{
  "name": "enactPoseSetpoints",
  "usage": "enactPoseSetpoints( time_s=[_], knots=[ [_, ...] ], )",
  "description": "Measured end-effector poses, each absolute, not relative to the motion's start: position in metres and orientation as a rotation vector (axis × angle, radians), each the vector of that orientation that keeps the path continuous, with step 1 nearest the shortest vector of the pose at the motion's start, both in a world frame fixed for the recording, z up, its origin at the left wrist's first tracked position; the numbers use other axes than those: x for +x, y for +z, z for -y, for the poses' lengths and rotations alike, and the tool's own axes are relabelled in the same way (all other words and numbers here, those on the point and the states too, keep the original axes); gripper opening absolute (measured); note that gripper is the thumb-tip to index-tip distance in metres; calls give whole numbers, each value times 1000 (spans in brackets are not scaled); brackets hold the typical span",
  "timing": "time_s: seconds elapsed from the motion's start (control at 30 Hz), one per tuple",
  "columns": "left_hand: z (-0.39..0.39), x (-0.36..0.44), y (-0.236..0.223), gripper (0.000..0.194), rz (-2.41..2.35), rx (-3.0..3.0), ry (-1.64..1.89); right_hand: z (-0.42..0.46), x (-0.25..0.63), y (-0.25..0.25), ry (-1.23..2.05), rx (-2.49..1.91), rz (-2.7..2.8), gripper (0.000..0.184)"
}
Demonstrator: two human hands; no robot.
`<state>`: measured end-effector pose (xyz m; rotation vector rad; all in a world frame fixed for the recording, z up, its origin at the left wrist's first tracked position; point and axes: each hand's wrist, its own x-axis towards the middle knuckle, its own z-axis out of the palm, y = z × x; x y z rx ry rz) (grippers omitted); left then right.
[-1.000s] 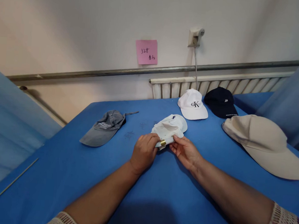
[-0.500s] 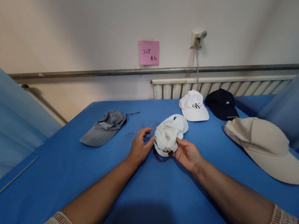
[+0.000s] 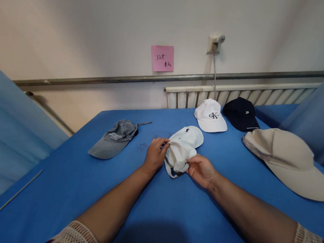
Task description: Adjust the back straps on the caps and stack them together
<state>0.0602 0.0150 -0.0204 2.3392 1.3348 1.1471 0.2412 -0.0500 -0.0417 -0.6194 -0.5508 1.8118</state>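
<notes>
A pale, off-white baseball cap [image 3: 183, 146] with a small dark emblem is between my hands, its brim pointing away to the upper right and its back strap toward me. My left hand [image 3: 156, 152] pinches the cap's left side between thumb and fingers. On the right rear edge, near the strap, my right hand [image 3: 201, 170] grips the cap with its thumb on top. The crown looks partly crumpled. To the left lies a grey cap [image 3: 116, 138] with a loose strap.
On the blue-covered table [image 3: 90, 194] stand a white cap [image 3: 211, 115], a black cap [image 3: 240, 114] and a large beige cap [image 3: 287, 156]. A thin stick [image 3: 18, 191] lies front left. Behind are a metal rail [image 3: 120, 80], a radiator [image 3: 191, 99] and a pink note [image 3: 162, 58].
My left hand has closed its fingers on the cap's left side, where they were spread before. The cap's back edge has shifted toward me and its strap opening shows more.
</notes>
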Motion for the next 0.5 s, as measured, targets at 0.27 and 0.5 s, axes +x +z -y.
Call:
enactPoseSetpoints(
  time_s=[0.27,0.5],
  knots=[
    [21,46,11,17,-1133,2534,1525,61,234,-37,1917,-708,816,41],
    [7,40,3,34,-1479,1861,1420,61,236,-40,1915,-757,960,43]
  ],
)
